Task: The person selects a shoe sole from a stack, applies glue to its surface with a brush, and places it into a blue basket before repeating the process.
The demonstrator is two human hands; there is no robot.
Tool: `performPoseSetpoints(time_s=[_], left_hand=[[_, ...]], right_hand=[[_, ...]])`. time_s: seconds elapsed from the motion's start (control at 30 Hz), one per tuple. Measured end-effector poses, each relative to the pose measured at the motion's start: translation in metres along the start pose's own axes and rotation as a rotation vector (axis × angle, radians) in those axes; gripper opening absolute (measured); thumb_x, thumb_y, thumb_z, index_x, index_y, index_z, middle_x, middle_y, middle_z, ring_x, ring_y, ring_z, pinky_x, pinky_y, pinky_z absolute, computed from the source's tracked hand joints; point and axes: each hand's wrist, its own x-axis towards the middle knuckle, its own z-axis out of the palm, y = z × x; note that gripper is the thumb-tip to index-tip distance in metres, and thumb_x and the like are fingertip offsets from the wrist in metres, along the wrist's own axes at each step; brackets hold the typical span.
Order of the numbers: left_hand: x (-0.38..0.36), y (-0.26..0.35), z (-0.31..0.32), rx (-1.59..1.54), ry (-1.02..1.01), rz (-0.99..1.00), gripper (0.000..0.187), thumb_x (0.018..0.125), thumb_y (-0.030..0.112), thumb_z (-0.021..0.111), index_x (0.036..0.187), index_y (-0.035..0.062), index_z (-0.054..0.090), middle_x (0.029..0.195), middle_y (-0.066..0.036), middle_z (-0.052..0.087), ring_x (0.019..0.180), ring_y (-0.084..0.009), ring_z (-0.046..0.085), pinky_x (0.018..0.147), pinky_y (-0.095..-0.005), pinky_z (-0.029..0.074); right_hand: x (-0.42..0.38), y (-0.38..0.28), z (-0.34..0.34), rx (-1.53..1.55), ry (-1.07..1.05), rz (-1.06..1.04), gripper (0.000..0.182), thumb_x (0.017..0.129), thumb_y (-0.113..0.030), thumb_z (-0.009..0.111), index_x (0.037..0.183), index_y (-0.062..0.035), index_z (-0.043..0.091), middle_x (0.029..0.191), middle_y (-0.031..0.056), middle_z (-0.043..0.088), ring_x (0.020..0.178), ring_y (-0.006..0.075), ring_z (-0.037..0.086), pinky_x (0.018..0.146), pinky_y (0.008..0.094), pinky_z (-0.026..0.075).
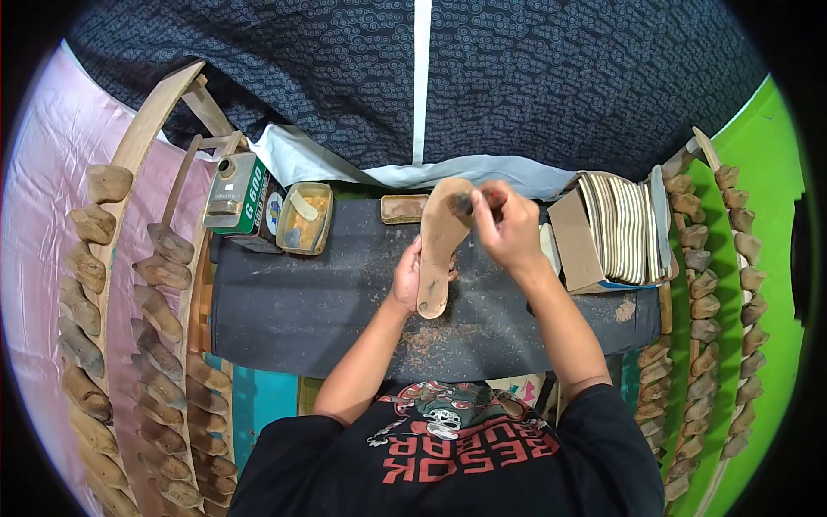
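A tan, sole-shaped piece [438, 250] is held up over the dark table, its wide end pointing away from me. My left hand [408, 274] is wrapped round its narrower part from the left, with fingertips showing at its right edge. My right hand [512, 226] pinches a small tool [482, 203] with a reddish part and a dark end. That dark end lies against the upper right of the sole, over a dark patch. Part of the tool is hidden by my fingers.
Brown shavings are scattered on the table [284, 302]. At the back left are a green-and-white can [244, 202] and a tray [305, 220]; a small box [402, 208] lies behind the sole. A carton of stacked soles [616, 228] stands right. Racks of wooden shoe forms flank both sides.
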Motion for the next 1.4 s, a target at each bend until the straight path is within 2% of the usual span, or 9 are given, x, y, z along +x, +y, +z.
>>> performPoseSetpoints(time_s=[0.4,0.6,0.67,0.7,0.93,1.0,1.13,1.2,1.4], left_hand=[[-0.005,0.009,0.021,-0.064,0.137,0.033,0.054,0.107,0.047,0.031,0.136,0.0088,0.056,0.121,-0.008,0.067,0.103,-0.0209,0.067,0.087,-0.0410,0.057],[-0.002,0.000,-0.006,-0.071,0.038,-0.003,0.051,0.107,0.046,0.032,0.136,0.0108,0.056,0.118,-0.009,0.067,0.104,-0.0212,0.064,0.088,-0.0424,0.056],[0.002,-0.005,-0.011,-0.119,-0.203,0.002,0.048,0.106,0.044,0.035,0.135,0.0111,0.056,0.120,-0.008,0.064,0.098,-0.0247,0.060,0.081,-0.0420,0.052],[-0.004,-0.004,0.008,-0.041,0.004,0.001,0.047,0.106,0.043,0.036,0.132,0.0107,0.057,0.113,-0.008,0.063,0.089,-0.0228,0.055,0.073,-0.0382,0.047],[-0.005,-0.005,0.002,-0.088,-0.107,-0.016,0.051,0.107,0.047,0.034,0.133,0.0091,0.057,0.110,-0.009,0.066,0.092,-0.0204,0.062,0.079,-0.0395,0.054],[-0.006,-0.002,0.004,-0.084,-0.044,-0.022,0.052,0.107,0.048,0.035,0.133,0.0097,0.057,0.112,-0.008,0.067,0.093,-0.0197,0.063,0.080,-0.0393,0.054],[-0.006,0.001,0.022,-0.066,0.105,0.003,0.051,0.105,0.049,0.036,0.133,0.0124,0.058,0.116,-0.007,0.067,0.098,-0.0204,0.064,0.082,-0.0391,0.053],[-0.007,-0.003,0.007,-0.088,0.032,-0.014,0.050,0.105,0.049,0.037,0.134,0.0136,0.057,0.115,-0.007,0.066,0.097,-0.0195,0.063,0.082,-0.0392,0.053],[-0.005,-0.004,0.004,-0.051,-0.082,-0.005,0.048,0.106,0.047,0.037,0.131,0.0118,0.058,0.113,-0.008,0.066,0.092,-0.0232,0.060,0.079,-0.0411,0.051]], right_hand=[[-0.044,-0.029,0.012,0.157,-0.163,-0.206,0.007,0.088,-0.003,0.069,0.092,0.0010,0.065,0.073,0.0133,0.064,0.061,0.0250,0.065,0.055,0.0343,0.050],[-0.018,-0.013,0.003,0.113,-0.038,-0.089,0.008,0.093,-0.007,0.067,0.090,0.0000,0.066,0.062,0.0065,0.060,0.050,0.0113,0.055,0.047,0.0272,0.042],[-0.002,-0.002,-0.004,0.066,0.017,-0.007,0.011,0.093,-0.010,0.068,0.088,-0.0004,0.064,0.068,0.0129,0.065,0.055,0.0226,0.064,0.052,0.0337,0.049],[0.006,0.003,-0.006,0.046,0.049,-0.007,0.012,0.094,-0.011,0.067,0.089,-0.0001,0.064,0.068,0.0128,0.065,0.056,0.0223,0.064,0.053,0.0335,0.049],[0.001,-0.010,-0.003,0.050,0.016,-0.007,0.011,0.093,-0.010,0.068,0.091,0.0002,0.065,0.072,0.0146,0.066,0.059,0.0260,0.066,0.055,0.0362,0.052],[-0.012,-0.016,0.006,0.029,-0.014,-0.122,0.009,0.093,-0.008,0.068,0.094,0.0004,0.065,0.068,0.0104,0.064,0.056,0.0153,0.063,0.052,0.0288,0.047],[-0.021,-0.019,0.018,0.139,-0.004,-0.183,0.009,0.092,-0.008,0.068,0.093,0.0005,0.066,0.067,0.0109,0.064,0.055,0.0152,0.062,0.050,0.0295,0.047],[-0.008,-0.015,0.005,0.065,-0.048,-0.025,0.009,0.090,-0.008,0.068,0.090,-0.0003,0.064,0.070,0.0150,0.066,0.060,0.0288,0.067,0.056,0.0373,0.052],[0.010,0.004,-0.008,-0.014,0.090,-0.021,0.011,0.094,-0.012,0.068,0.091,-0.0014,0.065,0.070,0.0133,0.065,0.058,0.0267,0.065,0.054,0.0359,0.051]])
